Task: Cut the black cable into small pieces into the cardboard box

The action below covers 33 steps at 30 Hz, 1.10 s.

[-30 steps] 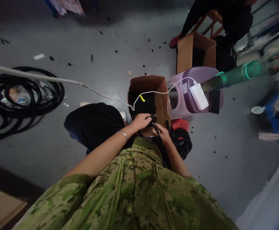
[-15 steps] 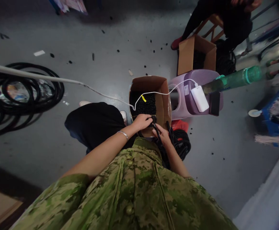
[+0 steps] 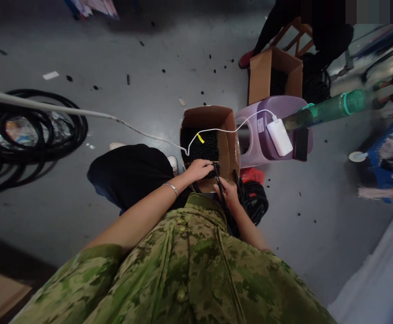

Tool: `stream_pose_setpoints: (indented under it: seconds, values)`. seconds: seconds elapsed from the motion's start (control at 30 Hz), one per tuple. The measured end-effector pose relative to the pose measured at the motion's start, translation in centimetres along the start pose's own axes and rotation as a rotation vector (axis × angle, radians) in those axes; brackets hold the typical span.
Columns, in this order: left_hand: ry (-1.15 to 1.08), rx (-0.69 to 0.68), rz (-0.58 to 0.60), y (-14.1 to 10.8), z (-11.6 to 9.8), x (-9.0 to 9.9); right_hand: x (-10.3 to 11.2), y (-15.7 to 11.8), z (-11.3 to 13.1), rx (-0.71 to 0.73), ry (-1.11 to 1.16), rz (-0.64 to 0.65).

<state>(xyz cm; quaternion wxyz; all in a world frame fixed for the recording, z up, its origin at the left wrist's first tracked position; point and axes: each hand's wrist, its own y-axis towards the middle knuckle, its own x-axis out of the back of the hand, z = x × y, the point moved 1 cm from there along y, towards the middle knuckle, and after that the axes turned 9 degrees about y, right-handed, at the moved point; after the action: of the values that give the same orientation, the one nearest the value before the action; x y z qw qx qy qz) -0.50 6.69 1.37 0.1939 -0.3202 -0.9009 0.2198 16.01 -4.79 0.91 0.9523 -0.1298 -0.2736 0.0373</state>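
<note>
My right hand point(image 3: 228, 191) is wrapped round a slim black length point(image 3: 218, 177), perhaps tubing or a tool; its kind is not clear. The upper end points toward the fingertips of my left hand point(image 3: 199, 169), which are pinched together over the near part of the cardboard box point(image 3: 229, 148). Whatever those fingertips hold is too small to make out. Small black pieces point(image 3: 205, 148) fill much of the box, in front of my body. A white cable point(image 3: 169, 142) with a yellow tag point(image 3: 201, 138) crosses above it.
Right of the box, a purple plastic stool point(image 3: 259, 144) carries a white power bank point(image 3: 280, 137), a green bottle point(image 3: 334, 109) and a dark flat object. Black hose coils lie at right point(image 3: 255, 202) and far left point(image 3: 81, 130). Another person sits behind a second box point(image 3: 260, 76).
My right hand has drawn slightly down, away from my left fingertips, so more of the black length shows between them. The whole view has shifted a little.
</note>
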Motion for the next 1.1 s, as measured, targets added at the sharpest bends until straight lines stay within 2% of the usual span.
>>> stream_pose_setpoints:
  seconds: [0.2,0.3,0.4,0.6,0.7,0.87,1.1]
  values:
    - [-0.547,0.246,-0.011,-0.6,-0.2,-0.7,-1.2,-0.2,-0.6,-0.069,0.010,-0.077]
    - [-0.642,0.335,-0.016,-1.0,-0.2,-0.7,-1.5,-0.1,-0.4,-0.077,0.020,-0.111]
    - [-0.625,0.321,-0.058,-1.1,-0.2,-0.8,-1.6,0.1,-0.2,-0.088,0.002,-0.094]
    - [-0.428,0.246,-0.112,-0.6,-0.1,-1.0,-1.3,0.3,-0.5,-0.117,-0.003,-0.074]
    - [-0.271,0.162,-0.137,-0.1,0.3,-0.9,-1.2,0.3,-0.6,-0.152,0.034,-0.061]
    - [0.169,-0.101,-0.169,0.3,0.8,-1.0,-0.8,0.8,-0.4,-0.293,0.310,0.026]
    - [0.622,-0.157,-0.140,-0.5,-0.2,-0.6,0.3,1.4,1.5,-0.520,0.603,0.102]
